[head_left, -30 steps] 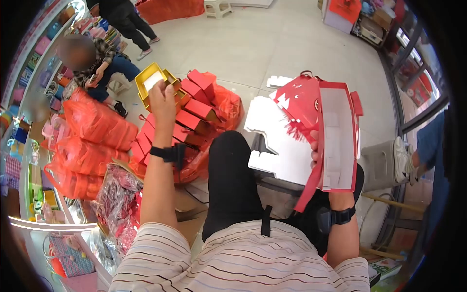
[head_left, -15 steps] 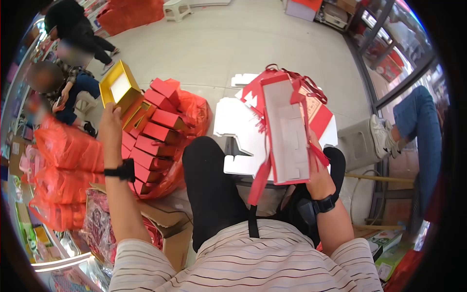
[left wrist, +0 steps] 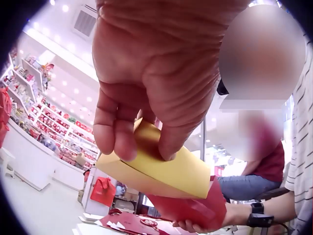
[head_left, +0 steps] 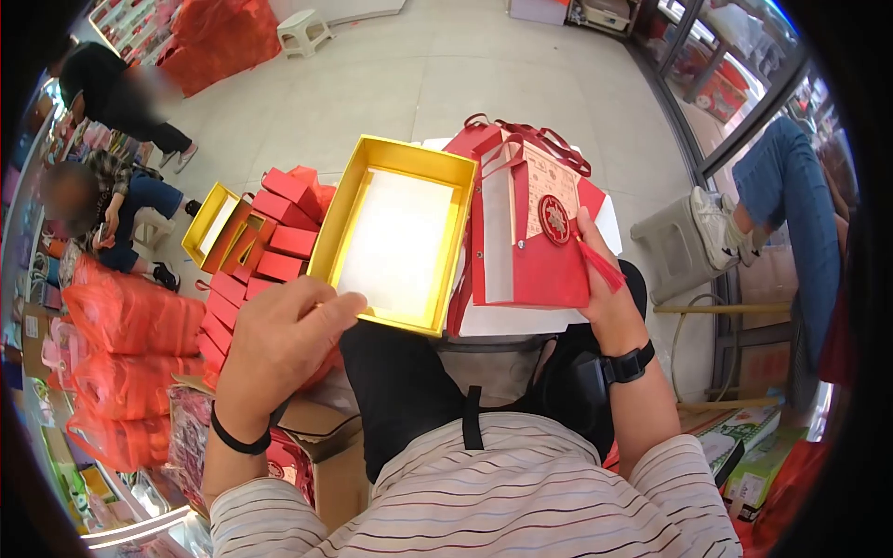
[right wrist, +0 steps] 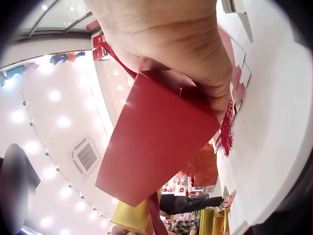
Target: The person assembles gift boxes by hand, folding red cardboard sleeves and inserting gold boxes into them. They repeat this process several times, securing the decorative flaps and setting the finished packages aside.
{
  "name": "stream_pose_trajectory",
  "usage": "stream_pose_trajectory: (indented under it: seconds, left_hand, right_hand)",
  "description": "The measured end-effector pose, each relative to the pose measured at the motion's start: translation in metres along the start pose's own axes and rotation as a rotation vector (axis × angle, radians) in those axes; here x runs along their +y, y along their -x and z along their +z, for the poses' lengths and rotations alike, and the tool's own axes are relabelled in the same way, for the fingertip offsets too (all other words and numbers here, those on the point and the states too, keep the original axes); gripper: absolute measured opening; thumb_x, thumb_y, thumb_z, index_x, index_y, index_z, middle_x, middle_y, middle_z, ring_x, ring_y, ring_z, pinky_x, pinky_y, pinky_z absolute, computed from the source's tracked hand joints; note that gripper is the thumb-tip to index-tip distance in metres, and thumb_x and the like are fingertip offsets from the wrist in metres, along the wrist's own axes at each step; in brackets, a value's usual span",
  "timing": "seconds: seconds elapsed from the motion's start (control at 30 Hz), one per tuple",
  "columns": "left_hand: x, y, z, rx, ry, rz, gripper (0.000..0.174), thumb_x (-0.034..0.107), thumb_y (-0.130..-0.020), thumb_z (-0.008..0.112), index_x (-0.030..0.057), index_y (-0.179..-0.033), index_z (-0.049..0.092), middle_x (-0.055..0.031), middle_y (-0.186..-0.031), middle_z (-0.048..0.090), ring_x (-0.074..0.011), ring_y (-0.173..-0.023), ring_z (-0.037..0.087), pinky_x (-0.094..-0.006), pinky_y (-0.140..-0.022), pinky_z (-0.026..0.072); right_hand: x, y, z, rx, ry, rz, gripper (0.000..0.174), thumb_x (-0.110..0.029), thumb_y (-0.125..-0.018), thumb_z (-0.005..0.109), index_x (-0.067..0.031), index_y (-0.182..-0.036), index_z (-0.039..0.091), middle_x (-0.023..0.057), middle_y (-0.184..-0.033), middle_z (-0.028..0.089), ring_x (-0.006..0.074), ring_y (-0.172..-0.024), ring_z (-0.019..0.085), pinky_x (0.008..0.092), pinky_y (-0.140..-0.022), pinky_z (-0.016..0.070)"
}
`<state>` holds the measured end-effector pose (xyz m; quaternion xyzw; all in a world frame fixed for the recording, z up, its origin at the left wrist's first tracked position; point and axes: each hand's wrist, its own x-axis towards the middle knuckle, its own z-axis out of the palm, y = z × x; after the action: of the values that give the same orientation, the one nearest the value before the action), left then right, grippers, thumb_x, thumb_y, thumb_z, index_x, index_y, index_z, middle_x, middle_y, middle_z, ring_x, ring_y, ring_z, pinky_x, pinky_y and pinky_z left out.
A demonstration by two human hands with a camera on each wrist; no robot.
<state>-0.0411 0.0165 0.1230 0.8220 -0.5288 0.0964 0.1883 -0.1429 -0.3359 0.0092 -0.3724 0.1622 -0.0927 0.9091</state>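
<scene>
In the head view, my left hand point(head_left: 279, 349) pinches the near left corner of a gold open-topped box point(head_left: 409, 158) with a white bottom. The left wrist view has thumb and fingers on the edge of that gold box point(left wrist: 161, 171). To its right, my right hand point(head_left: 609, 288) grips a red gift box point(head_left: 535, 270) by its right side. This gift box carries a round medallion point(head_left: 554, 219), a red tassel point(head_left: 600, 265) and a ribbon handle. Its smooth red panel point(right wrist: 151, 142) fills much of the right wrist view. The two boxes sit side by side, edges overlapping.
Red boxes point(head_left: 284, 200) stand in rows at the left, another gold box point(head_left: 216, 223) beside them. Stacked orange-red bags point(head_left: 126, 372) are farther left. White card pieces point(head_left: 606, 223) lie under the gift box. A person's legs point(head_left: 781, 209) and a grey stool point(head_left: 665, 246) are at right.
My left hand has brought the gold box from the rows at left to the front of me. My right hand has turned the red gift box so its medallion side shows. The head view has shifted right.
</scene>
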Motion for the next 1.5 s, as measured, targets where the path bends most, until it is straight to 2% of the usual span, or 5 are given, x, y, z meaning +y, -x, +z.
stream_pose_trajectory:
  seconds: [0.87, 1.07, 1.1, 1.23, 1.5]
  left_hand:
    - [0.020, -0.017, 0.052, 0.072, -0.174, 0.052, 0.036, 0.003, -0.076, 0.076, 0.0112, -0.111, 0.072, -0.0051, -0.081, 0.062, -0.0235, -0.071, 0.064, -0.0347, -0.058, 0.0503]
    - [0.019, -0.023, 0.052, 0.089, 0.060, 0.137, 0.040, 0.010, -0.086, 0.076, 0.0118, -0.126, 0.072, -0.0110, -0.108, 0.066, -0.0244, -0.074, 0.066, -0.0322, -0.063, 0.0540]
    - [0.023, -0.020, 0.037, -0.024, 0.116, 0.031, 0.047, 0.019, -0.094, 0.073, 0.0085, -0.138, 0.064, -0.0160, -0.128, 0.060, -0.0250, -0.090, 0.068, -0.0320, -0.077, 0.0562]
    - [0.010, -0.017, 0.053, 0.283, 0.338, -0.299, 0.061, 0.019, -0.100, 0.068, -0.0050, -0.151, 0.043, -0.0238, -0.142, 0.051, -0.0356, -0.125, 0.057, -0.0400, -0.104, 0.0493]
    - [0.027, -0.024, 0.095, 0.230, 0.784, -0.355, 0.059, 0.040, -0.113, 0.042, -0.0021, -0.154, 0.044, -0.0176, -0.151, 0.048, -0.0261, -0.142, 0.045, -0.0372, -0.119, 0.0326]
  right_hand:
    - [0.008, 0.010, 0.004, -0.064, 0.199, 0.063, 0.053, -0.038, -0.111, 0.050, 0.0004, -0.147, 0.050, 0.0120, -0.140, 0.063, 0.0177, -0.122, 0.065, 0.0323, -0.105, 0.0532]
    - [0.016, 0.007, 0.004, -0.023, 0.177, 0.043, 0.050, -0.036, -0.112, 0.050, 0.0002, -0.147, 0.050, 0.0109, -0.139, 0.064, 0.0160, -0.121, 0.065, 0.0315, -0.104, 0.0533]
    - [0.018, 0.005, 0.001, -0.030, 0.181, 0.020, 0.050, -0.036, -0.112, 0.050, 0.0003, -0.146, 0.051, 0.0106, -0.138, 0.064, 0.0160, -0.120, 0.065, 0.0314, -0.103, 0.0538]
    - [0.017, 0.006, 0.005, -0.059, 0.255, 0.024, 0.052, -0.038, -0.112, 0.048, 0.0013, -0.147, 0.051, 0.0113, -0.138, 0.065, 0.0157, -0.119, 0.066, 0.0309, -0.102, 0.0539]
    - [0.024, 0.014, 0.023, -0.129, 0.321, -0.025, 0.056, -0.040, -0.113, 0.046, 0.0033, -0.148, 0.048, 0.0130, -0.142, 0.061, 0.0173, -0.125, 0.062, 0.0320, -0.107, 0.0505]
